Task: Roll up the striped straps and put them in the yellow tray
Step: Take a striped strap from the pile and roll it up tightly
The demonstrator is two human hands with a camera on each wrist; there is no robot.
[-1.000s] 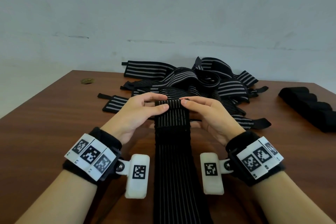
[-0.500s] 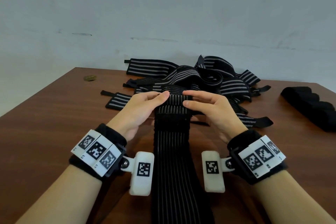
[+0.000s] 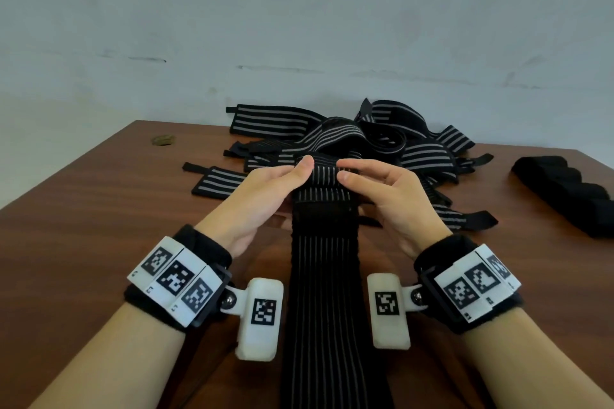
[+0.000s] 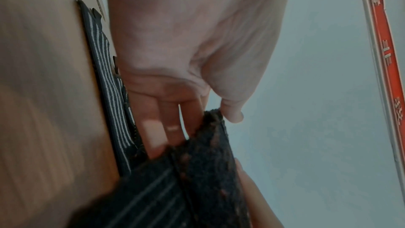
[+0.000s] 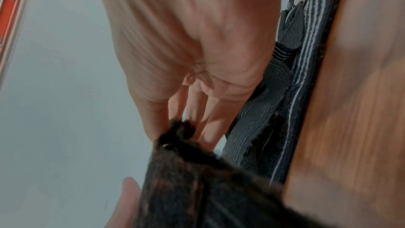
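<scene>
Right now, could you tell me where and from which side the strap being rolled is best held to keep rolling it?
Hold the rolled end at its two side edges, one hand from each side, as the left hand and right hand do: thumbs on top, fingers underneath. The roll lies crosswise, and the flat tail runs toward the person, so rolling probably continues that way.

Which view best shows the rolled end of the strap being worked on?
The head view: the rolled end sits between the left hand and right hand, unobstructed. Both wrist views show only a blurred dark edge of it at the fingertips.
</scene>
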